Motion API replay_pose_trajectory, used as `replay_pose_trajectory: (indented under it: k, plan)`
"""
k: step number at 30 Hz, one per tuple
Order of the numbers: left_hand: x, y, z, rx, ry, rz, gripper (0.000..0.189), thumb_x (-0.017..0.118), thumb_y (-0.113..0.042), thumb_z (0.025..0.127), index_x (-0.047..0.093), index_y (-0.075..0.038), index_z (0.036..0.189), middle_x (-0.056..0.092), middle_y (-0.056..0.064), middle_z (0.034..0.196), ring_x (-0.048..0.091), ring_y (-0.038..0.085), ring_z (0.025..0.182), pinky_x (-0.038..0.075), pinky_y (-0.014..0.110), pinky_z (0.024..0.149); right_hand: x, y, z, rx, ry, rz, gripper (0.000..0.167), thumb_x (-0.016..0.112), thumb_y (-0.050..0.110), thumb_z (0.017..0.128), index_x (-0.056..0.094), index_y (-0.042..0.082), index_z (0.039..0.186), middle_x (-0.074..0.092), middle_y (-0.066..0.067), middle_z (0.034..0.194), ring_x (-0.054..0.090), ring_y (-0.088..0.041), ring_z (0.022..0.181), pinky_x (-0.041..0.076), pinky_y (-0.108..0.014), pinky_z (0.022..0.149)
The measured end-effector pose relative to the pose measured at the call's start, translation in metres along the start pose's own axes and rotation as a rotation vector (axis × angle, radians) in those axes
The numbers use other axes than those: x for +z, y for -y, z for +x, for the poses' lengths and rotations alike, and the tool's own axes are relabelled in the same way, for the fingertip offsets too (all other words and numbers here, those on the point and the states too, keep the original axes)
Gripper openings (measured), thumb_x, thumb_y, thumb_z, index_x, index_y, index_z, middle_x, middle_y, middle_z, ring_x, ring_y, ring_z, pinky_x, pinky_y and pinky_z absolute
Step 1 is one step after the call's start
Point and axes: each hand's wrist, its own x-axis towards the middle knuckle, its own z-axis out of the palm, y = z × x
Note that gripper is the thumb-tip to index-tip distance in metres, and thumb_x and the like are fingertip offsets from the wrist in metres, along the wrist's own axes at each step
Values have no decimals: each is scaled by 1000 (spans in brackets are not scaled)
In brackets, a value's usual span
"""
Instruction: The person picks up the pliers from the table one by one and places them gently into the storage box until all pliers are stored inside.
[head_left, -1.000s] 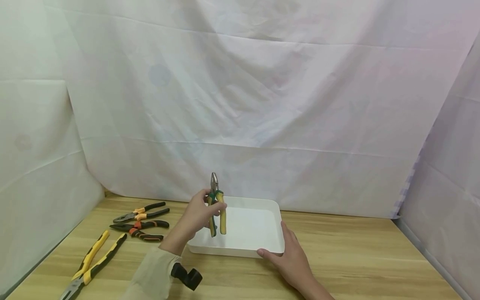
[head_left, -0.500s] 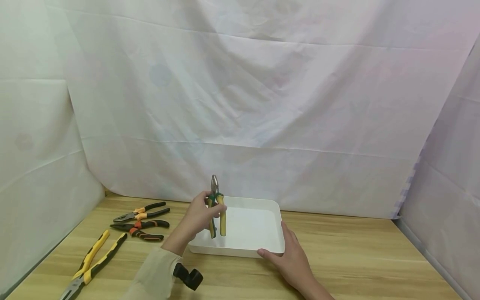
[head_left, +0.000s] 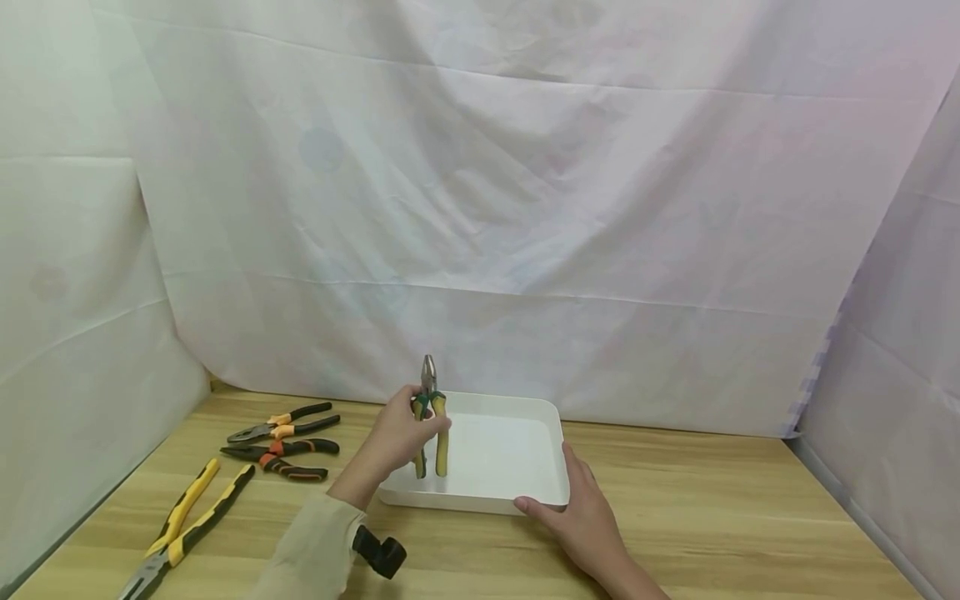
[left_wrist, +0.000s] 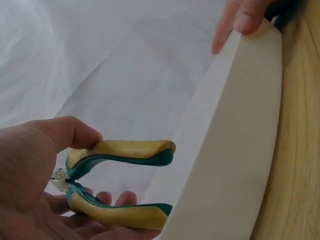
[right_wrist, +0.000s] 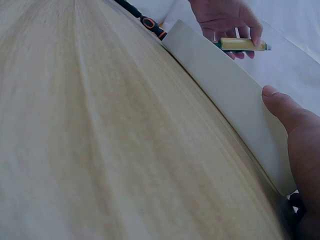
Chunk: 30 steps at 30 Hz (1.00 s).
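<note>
My left hand (head_left: pixel 397 429) holds combination pliers (head_left: pixel 441 442) with yellow and green handles over the left part of a white tray (head_left: pixel 510 450). The pliers stand nearly upright, steel nose up, handles spread and pointing down. In the left wrist view, the thumb lies along one handle (left_wrist: pixel 120 147) and the fingers are around the other. Whether the handle ends touch the tray floor I cannot tell. My right hand (head_left: pixel 585 517) grips the tray's near right corner, thumb on the front rim and fingers along the right side; some fingers are hidden.
On the wooden table (head_left: pixel 712 517), left of the tray, lie orange-and-black pliers (head_left: pixel 281 429), red-and-black long-nose pliers (head_left: pixel 273 457) and larger yellow-and-black pliers (head_left: pixel 180 533). A white cloth (head_left: pixel 480 208) hangs behind and at both sides. A black wrist mount (head_left: pixel 380 554) sits at my left sleeve.
My left hand has lowered the combination pliers slightly toward the tray, and their handles have shifted a little to the left. The right hand and the tray stay where they were.
</note>
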Motion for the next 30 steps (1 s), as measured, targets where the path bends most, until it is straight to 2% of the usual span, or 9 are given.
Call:
replay_pose_trajectory:
  k: [5, 9, 13, 18, 25, 30]
  plan:
    - [1, 3, 2, 5, -14, 79, 67, 73, -26, 89, 46, 1, 144, 64, 22, 124, 64, 31, 104, 56, 38, 74, 1, -1, 0, -4, -4, 7, 117, 75, 69, 77, 22, 6, 161, 37, -17, 161, 41, -41, 145, 39, -61, 113]
    - [2, 7, 4, 1, -15, 97, 67, 73, -25, 88, 45, 2, 144, 64, 22, 123, 64, 30, 102, 56, 38, 75, 1, -2, 0, -4, -2, 5, 117, 75, 69, 77, 22, 7, 161, 37, -17, 161, 41, -41, 145, 39, -61, 113]
    - [3, 11, 7, -20, -2, 57, 67, 72, -24, 88, 45, 1, 145, 65, 20, 119, 65, 27, 99, 55, 35, 71, 1, -2, 1, -2, 1, 4, 117, 74, 69, 78, 21, 7, 161, 36, -17, 161, 41, -41, 146, 38, -61, 113]
    - [4, 13, 9, -72, 28, -12, 67, 72, -24, 89, 44, -2, 146, 67, 17, 106, 66, 24, 88, 53, 31, 58, 1, -2, 1, -5, -3, 6, 118, 75, 69, 77, 21, 6, 161, 36, -17, 161, 40, -40, 146, 38, -60, 114]
    - [5, 14, 7, -71, 37, 8, 68, 72, -25, 89, 44, -3, 146, 65, 15, 104, 65, 26, 88, 48, 28, 52, 1, -2, 1, -7, -2, 8, 118, 75, 69, 77, 22, 6, 161, 34, -19, 162, 39, -41, 147, 37, -61, 114]
    - [6, 15, 7, -66, 44, 16, 68, 71, -25, 89, 43, -3, 147, 65, 13, 103, 64, 23, 85, 46, 28, 51, 1, -2, 1, -8, -3, 7, 118, 75, 68, 77, 22, 6, 161, 34, -19, 162, 39, -42, 147, 37, -62, 114]
